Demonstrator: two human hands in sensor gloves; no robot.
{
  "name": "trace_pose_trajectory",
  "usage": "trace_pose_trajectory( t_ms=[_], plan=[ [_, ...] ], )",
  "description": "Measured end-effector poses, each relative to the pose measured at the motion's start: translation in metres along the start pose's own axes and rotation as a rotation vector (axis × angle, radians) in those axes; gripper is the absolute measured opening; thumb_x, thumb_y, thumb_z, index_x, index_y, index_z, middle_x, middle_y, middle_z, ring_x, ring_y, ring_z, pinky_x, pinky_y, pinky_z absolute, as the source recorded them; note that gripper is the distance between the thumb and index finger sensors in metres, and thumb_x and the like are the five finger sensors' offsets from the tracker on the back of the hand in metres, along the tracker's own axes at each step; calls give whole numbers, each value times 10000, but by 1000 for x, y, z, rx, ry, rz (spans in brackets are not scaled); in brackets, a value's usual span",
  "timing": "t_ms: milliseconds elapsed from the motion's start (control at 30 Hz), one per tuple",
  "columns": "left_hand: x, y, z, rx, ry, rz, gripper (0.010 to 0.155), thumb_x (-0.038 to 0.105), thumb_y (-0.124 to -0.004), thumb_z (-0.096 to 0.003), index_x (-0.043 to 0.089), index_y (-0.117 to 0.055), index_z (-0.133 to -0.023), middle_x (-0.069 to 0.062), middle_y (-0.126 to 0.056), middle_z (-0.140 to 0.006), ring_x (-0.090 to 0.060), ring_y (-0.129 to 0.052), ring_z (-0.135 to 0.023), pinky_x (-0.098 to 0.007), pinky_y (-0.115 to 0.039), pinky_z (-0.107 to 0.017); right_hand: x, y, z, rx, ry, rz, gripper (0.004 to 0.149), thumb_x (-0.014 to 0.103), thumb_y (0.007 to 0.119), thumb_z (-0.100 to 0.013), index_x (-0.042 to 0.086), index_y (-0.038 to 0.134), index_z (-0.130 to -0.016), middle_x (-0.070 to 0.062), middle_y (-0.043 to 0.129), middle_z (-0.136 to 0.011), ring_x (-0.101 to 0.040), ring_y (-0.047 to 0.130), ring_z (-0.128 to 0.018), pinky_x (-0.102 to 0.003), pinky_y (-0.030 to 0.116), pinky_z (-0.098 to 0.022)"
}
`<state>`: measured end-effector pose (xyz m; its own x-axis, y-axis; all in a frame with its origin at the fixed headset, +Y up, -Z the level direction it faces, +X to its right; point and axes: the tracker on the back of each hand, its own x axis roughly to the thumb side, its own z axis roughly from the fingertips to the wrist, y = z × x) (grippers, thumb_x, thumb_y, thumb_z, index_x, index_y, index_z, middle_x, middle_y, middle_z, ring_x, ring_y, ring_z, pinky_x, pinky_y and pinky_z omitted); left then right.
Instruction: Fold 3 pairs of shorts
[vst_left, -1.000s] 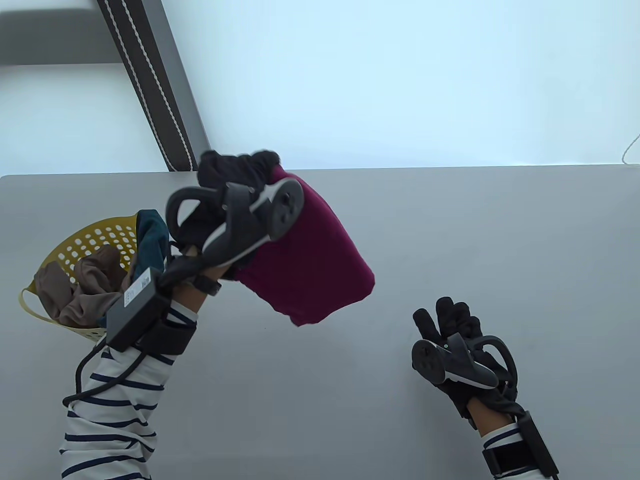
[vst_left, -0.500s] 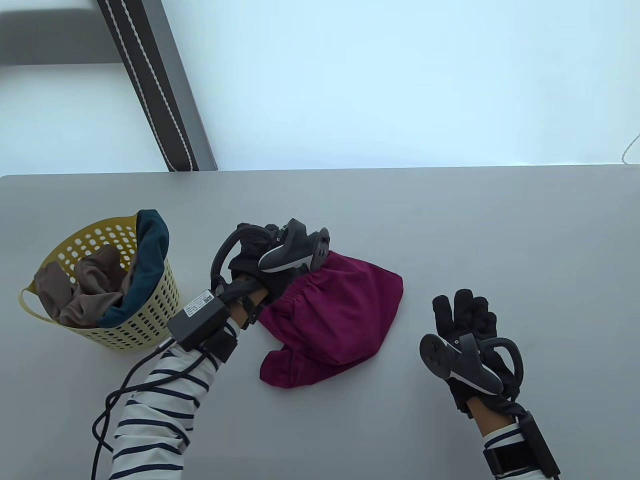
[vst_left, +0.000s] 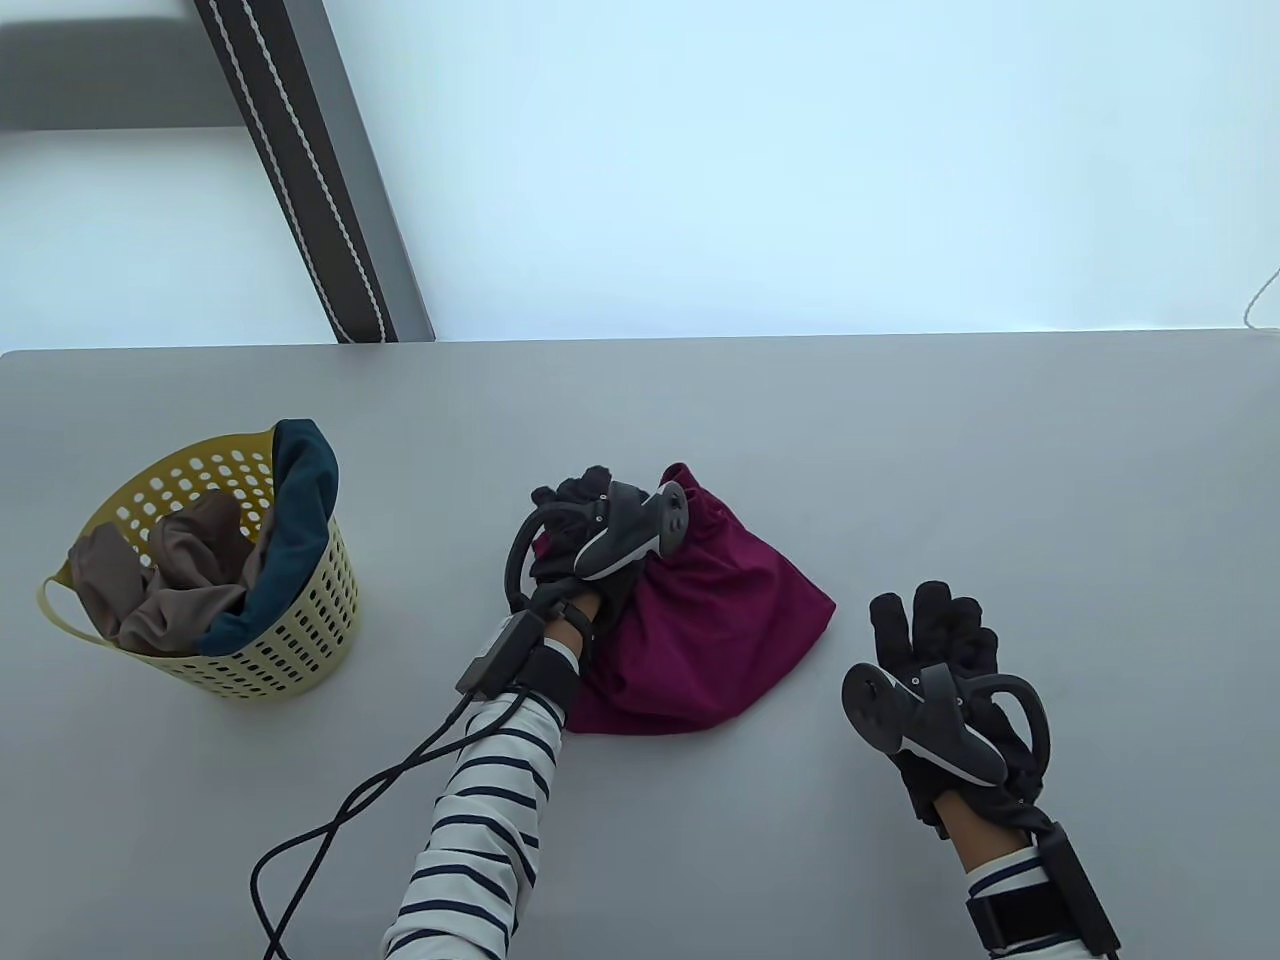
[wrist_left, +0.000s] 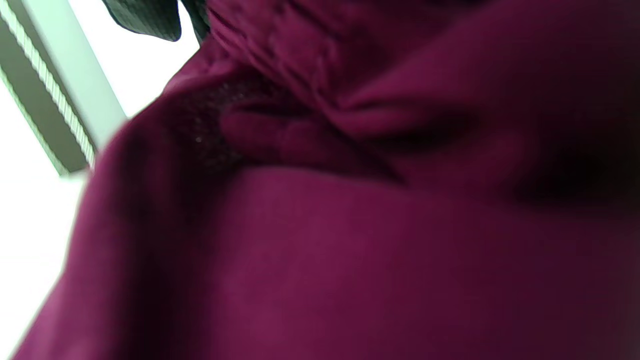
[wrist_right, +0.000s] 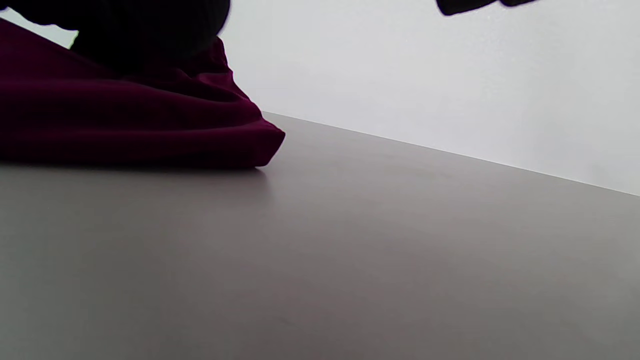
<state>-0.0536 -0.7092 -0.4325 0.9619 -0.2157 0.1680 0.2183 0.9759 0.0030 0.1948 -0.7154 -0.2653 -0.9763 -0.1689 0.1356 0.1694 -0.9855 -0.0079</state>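
The maroon shorts (vst_left: 700, 640) are lying bunched in a soft heap near the middle of the tabletop (vst_left: 1000, 450), closer to its near edge than its far one. The cloth is draping and creasing freely, so it is likely handling as light, limp and non-slippery; nothing fragile. The best hold is probably the gathered elastic waistband, taken at its two ends so the legs are hanging straight. The left hand (vst_left: 590, 545) is gripping that puckered waistband at the far side of the heap. The right hand (vst_left: 940, 665) is hovering just beside the heap's right corner, fingers extended, touching nothing. Colour is a uniform deep maroon, matte knit, with no print visible. A yellow basket (vst_left: 290, 640) near the left edge is holding brown and teal garments.
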Motion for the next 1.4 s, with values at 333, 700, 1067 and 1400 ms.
trace_pose_trajectory(
  t_ms=[333,700,1067,1400],
  plan=[
    [-6,110,85,576,-284,-225,549,476,-718,-440,376,-451,-909,-43,-654,-1107,-288,-840,-992,-615,-622,-746,-13,-14,5,-152,136,-117,838,483,580,-500,-18,157,-1023,-426,198,-964,-642,423,-853,-662,476,-580],
    [55,-1,211,81,-1054,-601,655,580,-602,-406,390,-371,-990,-120,-548,-1173,-344,-767,-1041,-629,-564,-763,-11,-14,5,-142,137,-120,833,480,582,-500,-29,180,-1023,-427,231,-965,-638,451,-849,-656,499,-576],
    [108,35,190,41,-1224,-592,817,552,-626,-385,415,-113,-1006,-254,-269,-1185,-373,-617,-1088,-615,-520,-778,-14,-13,5,-139,156,-135,831,472,588,-499,-44,194,-1019,-406,273,-977,-624,476,-850,-647,518,-575],
    [136,22,169,212,-1145,-562,462,508,-623,-342,497,-554,-799,43,-630,-1122,-247,-784,-1035,-534,-654,-766,-25,-17,9,-197,191,-355,785,483,581,-499,-31,306,-1025,-362,431,-982,-584,576,-844,-621,580,-567]
  ],
)
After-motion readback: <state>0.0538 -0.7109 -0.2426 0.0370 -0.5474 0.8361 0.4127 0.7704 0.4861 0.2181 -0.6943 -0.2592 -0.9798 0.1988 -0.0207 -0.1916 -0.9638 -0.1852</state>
